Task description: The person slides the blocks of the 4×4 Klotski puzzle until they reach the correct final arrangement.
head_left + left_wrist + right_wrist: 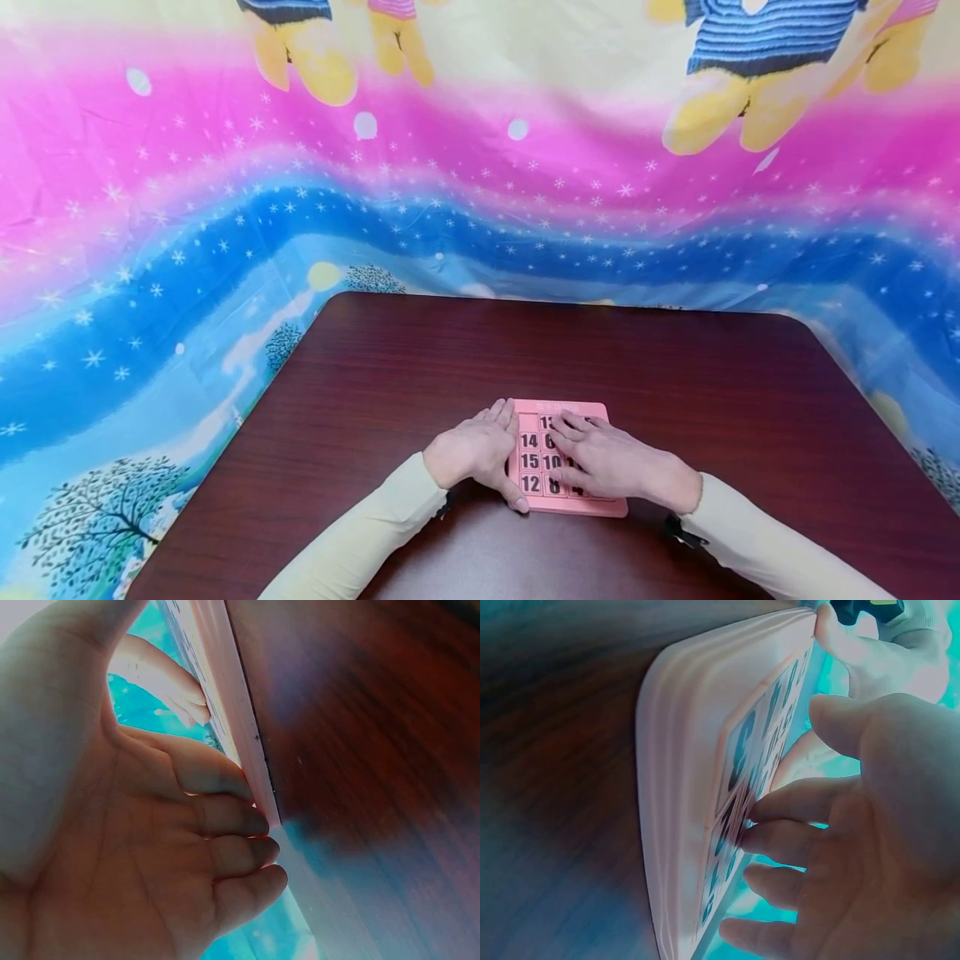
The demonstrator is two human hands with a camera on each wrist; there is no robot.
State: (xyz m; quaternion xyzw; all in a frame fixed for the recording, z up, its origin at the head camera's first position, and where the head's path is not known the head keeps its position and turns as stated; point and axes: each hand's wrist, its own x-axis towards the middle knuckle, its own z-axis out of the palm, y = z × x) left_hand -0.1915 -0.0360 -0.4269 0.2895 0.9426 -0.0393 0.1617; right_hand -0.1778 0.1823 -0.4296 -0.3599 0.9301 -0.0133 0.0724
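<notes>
A pink number sliding puzzle point(530, 462) lies flat on the brown table in the head view, with black numerals such as 14, 15 and 12 on its tiles. Its top-left square is a blank slot. Along the puzzle's left edge rests my left hand point(480, 450), fingers extended and thumb by the near-left corner. My right hand point(609, 460) reaches in from the right over the tiles, its fingers spread and fingertips at the numbers, hiding much of the right columns. Seen from the right wrist, the puzzle's layered side point(686, 750) faces the camera, fingertips at the tile faces.
The dark brown table point(420, 358) has rounded far corners. Behind it hangs a printed cloth point(465, 183) in pink and blue with snowflakes and cartoon figures. Both forearms wear pale sleeves point(367, 533), with a black strap piece point(684, 532) under the right wrist.
</notes>
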